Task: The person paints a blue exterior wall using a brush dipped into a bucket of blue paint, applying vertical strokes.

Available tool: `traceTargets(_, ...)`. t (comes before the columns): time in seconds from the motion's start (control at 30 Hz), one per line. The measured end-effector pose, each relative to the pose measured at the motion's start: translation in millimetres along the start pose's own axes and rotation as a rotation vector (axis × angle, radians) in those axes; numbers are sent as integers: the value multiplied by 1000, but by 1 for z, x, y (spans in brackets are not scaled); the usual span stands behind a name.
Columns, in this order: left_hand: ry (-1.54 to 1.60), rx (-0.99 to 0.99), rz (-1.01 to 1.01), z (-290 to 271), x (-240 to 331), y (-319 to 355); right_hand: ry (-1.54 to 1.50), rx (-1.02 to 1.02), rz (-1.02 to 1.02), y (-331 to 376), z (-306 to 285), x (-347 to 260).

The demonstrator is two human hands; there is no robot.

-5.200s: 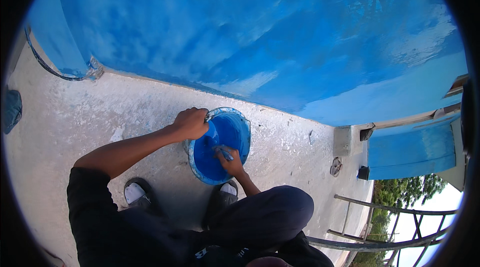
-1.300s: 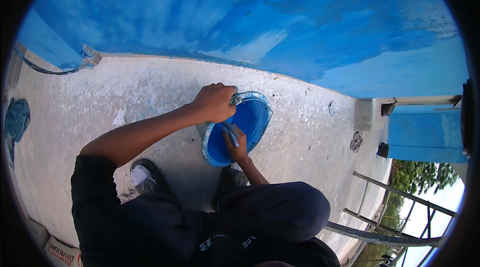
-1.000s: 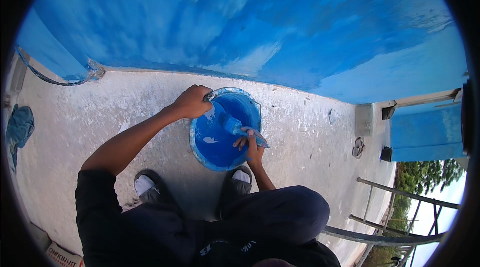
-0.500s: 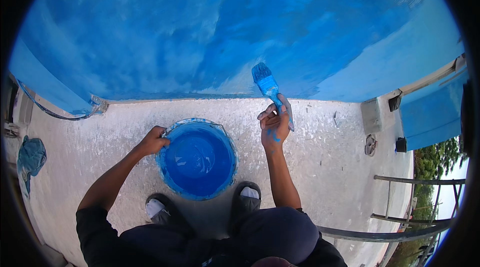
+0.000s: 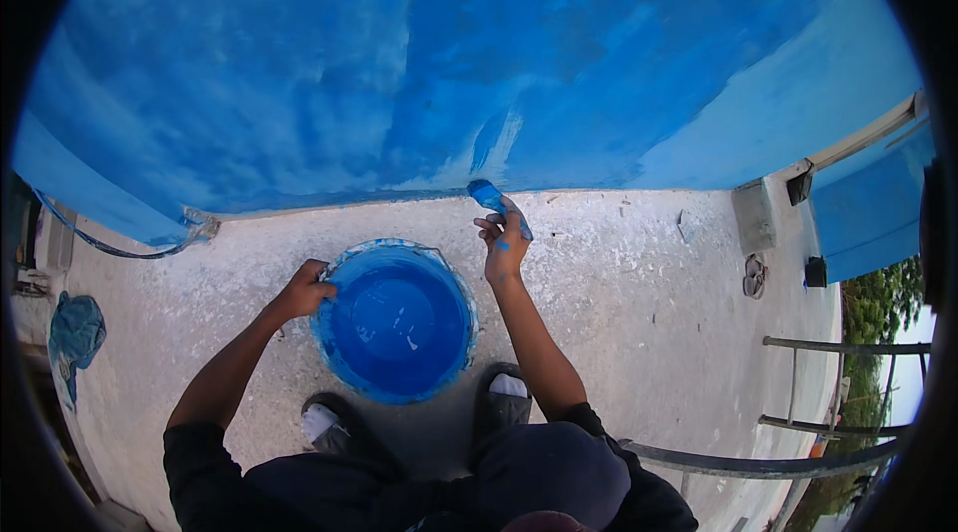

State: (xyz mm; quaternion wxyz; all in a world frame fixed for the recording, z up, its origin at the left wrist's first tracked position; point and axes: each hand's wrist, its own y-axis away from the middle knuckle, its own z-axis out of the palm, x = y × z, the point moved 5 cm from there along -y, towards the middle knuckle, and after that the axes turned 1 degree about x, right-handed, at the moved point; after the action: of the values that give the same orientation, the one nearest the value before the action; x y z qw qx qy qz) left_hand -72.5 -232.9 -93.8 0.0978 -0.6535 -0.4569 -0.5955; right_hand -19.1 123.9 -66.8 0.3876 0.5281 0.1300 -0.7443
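The upright bucket (image 5: 389, 255) holds blue paint (image 5: 394, 317), a smeared brush (image 5: 486, 195) nearby.

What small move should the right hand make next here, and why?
Probably draw the brush up the wall over the pale streak: the right hand holds it near the wall's lower edge, below that streak, which looks lighter than the blue around it.

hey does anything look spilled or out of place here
Mostly stray paint: blue smears mark the right hand, where paint doesn't belong, and blotches dirty the bucket rim. The wall looks patchy too, with a pale streak low down near the brush.
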Motion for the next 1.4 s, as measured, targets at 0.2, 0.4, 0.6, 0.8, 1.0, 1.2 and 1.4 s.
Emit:
traceTargets(0.2,14,187,80,2,12,8,-195,-223,-319,41,51,-142)
traceTargets(0.4,-14,99,37,1,5,3,-183,-141,-364,26,34,-114)
traceTargets(0.6,-49,141,87,1,-5,0,7,62,-106,-8,-33,12)
traceTargets(0.8,-65,47,5,3,15,5,2,3,129,-14,-49,65)
traceTargets(1.0,-13,127,8,3,2,2,-90,-67,255,-24,-19,68)
traceTargets(1.2,-78,41,-23,3,15,8,-287,-82,41,-9,9,-16)
traceTargets(1.4,-32,165,-41,2,-7,5,-370,-181,-316,17,18,-83)
